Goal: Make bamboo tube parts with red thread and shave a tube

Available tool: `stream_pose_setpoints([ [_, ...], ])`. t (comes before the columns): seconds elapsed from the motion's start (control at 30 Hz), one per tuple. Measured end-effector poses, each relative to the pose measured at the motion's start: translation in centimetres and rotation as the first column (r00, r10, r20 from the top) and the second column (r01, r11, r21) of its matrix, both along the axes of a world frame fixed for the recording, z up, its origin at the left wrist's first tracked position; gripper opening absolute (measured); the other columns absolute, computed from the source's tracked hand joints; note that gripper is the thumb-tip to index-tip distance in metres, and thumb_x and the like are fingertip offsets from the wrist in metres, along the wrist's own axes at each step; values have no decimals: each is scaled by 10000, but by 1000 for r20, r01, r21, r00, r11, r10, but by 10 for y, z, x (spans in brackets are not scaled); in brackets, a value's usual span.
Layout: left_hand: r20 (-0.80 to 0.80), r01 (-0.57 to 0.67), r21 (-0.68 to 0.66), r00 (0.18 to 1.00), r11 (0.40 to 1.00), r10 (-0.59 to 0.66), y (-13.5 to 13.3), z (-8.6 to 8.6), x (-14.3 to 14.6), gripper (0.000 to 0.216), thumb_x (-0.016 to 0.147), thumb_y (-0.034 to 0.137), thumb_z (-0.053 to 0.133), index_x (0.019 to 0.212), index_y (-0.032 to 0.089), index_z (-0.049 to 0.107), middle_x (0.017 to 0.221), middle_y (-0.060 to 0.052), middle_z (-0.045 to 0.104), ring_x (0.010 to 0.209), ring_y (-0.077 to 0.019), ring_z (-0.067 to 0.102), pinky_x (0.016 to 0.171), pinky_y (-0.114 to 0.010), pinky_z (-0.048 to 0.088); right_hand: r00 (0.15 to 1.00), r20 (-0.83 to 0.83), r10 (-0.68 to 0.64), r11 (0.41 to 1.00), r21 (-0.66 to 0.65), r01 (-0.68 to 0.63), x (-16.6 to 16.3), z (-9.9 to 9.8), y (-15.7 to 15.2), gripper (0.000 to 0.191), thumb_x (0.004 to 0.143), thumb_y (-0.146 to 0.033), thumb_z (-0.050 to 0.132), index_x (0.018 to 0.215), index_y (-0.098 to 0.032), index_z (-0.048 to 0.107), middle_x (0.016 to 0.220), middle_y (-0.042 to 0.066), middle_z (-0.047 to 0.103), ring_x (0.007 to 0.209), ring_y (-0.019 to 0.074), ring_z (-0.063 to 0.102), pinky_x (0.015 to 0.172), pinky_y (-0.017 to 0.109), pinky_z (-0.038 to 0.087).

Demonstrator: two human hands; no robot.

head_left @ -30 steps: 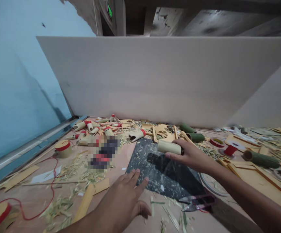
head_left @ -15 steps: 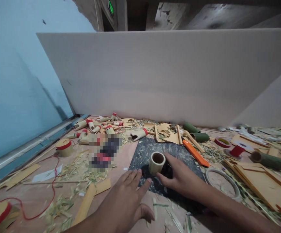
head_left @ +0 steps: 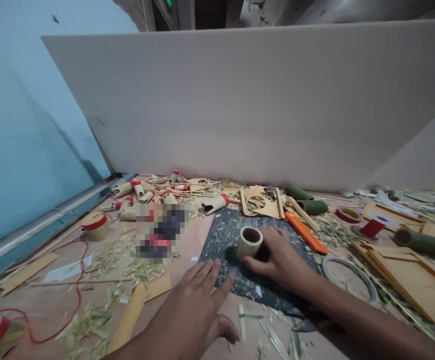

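In the head view, a short pale bamboo tube (head_left: 249, 244) stands over the dark mat (head_left: 223, 230), its open end facing up. My right hand (head_left: 277, 255) is closed around its right side, thumb in front and fingers behind. Whether the tube's base touches the mat cannot be made out. My left hand (head_left: 202, 295) lies stretched out, palm down, with its fingertips at the mat's lower left edge and nothing held. A pointed metal piece (head_left: 305, 326), perhaps a blade, shows partly beneath my right forearm.
An orange utility knife (head_left: 306, 233) lies at the mat's right edge, with a tape roll (head_left: 348, 280) below it. Red thread spools (head_left: 374, 227), green bamboo pieces (head_left: 423, 244) and wooden frames (head_left: 401, 280) fill the right. Red-banded bamboo pieces (head_left: 96, 227) and shavings cover the left.
My right hand has closed around the bamboo tube, which has shifted slightly right and up in the view. My left hand stays put. The camera has tilted down a little.
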State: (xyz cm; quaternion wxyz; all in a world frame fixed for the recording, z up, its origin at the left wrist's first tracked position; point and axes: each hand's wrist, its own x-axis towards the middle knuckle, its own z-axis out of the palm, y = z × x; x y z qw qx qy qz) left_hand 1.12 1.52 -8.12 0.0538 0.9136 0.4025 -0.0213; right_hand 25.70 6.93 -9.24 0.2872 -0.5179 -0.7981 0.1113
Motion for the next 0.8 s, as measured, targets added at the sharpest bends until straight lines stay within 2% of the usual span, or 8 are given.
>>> stream_pose_setpoints([
  [0.1, -57, -15, -38, 998, 999, 13, 1, 6, 3, 777, 919, 605, 707, 1532, 155, 546, 1567, -242, 448, 1453, -413, 491, 1199, -558, 427, 997, -8, -75, 997, 18, 76, 4, 1, 6, 237, 848, -373, 730, 984, -193, 658, 929, 84, 705, 923, 319, 618, 890, 486, 398],
  [0.27, -116, -1, -48, 993, 999, -4, 1, 8, 3, 789, 946, 636, 645, 1557, 158, 504, 1575, -252, 406, 1475, -414, 438, 1196, -574, 424, 999, 6, 46, 999, 18, -46, 2, 4, 0, 263, 751, -392, 841, 890, -239, 678, 864, 13, 701, 844, 250, 623, 861, 405, 434],
  [0.33, -125, -9, -47, 992, 999, 3, 1, 8, 4, 773, 955, 603, 658, 1571, 171, 480, 1587, -240, 387, 1482, -400, 426, 1200, -565, 419, 1000, -5, -20, 999, 49, 20, 6, 5, 4, 201, 775, -344, 805, 867, -224, 672, 833, 34, 689, 810, 259, 614, 827, 414, 432],
  [0.4, -121, -11, -45, 993, 999, 5, 0, 8, 4, 778, 949, 592, 673, 1572, 169, 476, 1587, -243, 386, 1481, -403, 426, 1198, -571, 418, 996, -19, -84, 994, 70, 85, 8, 6, 6, 125, 833, -312, 725, 822, -209, 656, 785, 55, 668, 759, 261, 593, 758, 400, 427],
  [0.47, -114, -12, -49, 993, 999, 6, -1, 9, 6, 784, 933, 605, 685, 1552, 159, 507, 1572, -255, 409, 1466, -416, 446, 1189, -577, 426, 999, -15, -42, 997, 63, 43, 7, 6, 5, 110, 826, -306, 727, 838, -212, 670, 810, 51, 685, 760, 247, 596, 741, 377, 435],
  [0.57, -94, -27, -57, 995, 998, 21, -2, 10, 6, 780, 909, 611, 711, 1523, 157, 552, 1553, -262, 440, 1442, -423, 484, 1179, -567, 445, 998, 1, 56, 998, 42, -56, 4, 7, 2, 217, 742, -345, 825, 862, -236, 681, 861, 20, 710, 821, 241, 618, 795, 370, 454],
  [0.7, -13, -46, -59, 999, 997, 46, -2, 10, 6, 807, 850, 594, 788, 1502, 167, 581, 1545, -253, 469, 1432, -421, 507, 1180, -570, 446, 998, -33, -46, 997, 54, 47, 6, 8, 4, 104, 856, -304, 687, 842, -209, 647, 787, 44, 681, 732, 231, 581, 717, 367, 432],
  [0.8, -4, -52, -63, 999, 997, 52, -2, 9, 7, 790, 846, 569, 805, 1482, 146, 603, 1529, -266, 496, 1422, -432, 520, 1183, -577, 440, 999, -45, 8, 999, 39, -6, 3, 7, 1, 124, 816, -291, 717, 901, -220, 660, 870, 40, 705, 786, 227, 606, 743, 354, 449],
])
